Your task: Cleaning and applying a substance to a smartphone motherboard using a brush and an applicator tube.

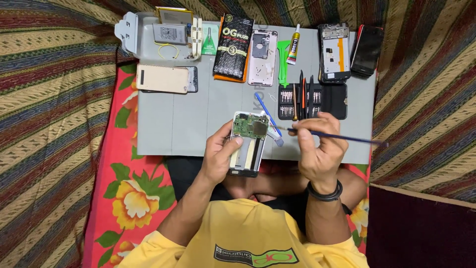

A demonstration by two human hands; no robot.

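from where i watch, the left hand (pixel 218 159) is wrapped around an opened phone (pixel 248 144), its fingers (pixel 237 142) closed on the left edge, thumb across the frame. the phone sits face down with its back off, green circuit board at the top end, held just above the near edge of the grey mat (pixel 178 124) that covers the desk. i'd judge the grip sound, but i'd want the lower end braced against the palm so the phone cannot rock when the tool presses in.

moving right, a second blue stick (pixel 265 111) lies on the mat just beside the phone's upper right corner, near enough to get knocked.

the right hand (pixel 320 149) has its fingers pinched shut on a thin blue pry tool (pixel 342 137), which runs nearly level, its tip reaching toward the phone's right edge by the board. whether the tip touches the phone i cannot tell. i'd keep the tool shallow and work along the seam, not down onto the board, since a slip there could scrape components.

beyond the right hand, an open black bit case (pixel 312 100) rests on the mat, well within reach.
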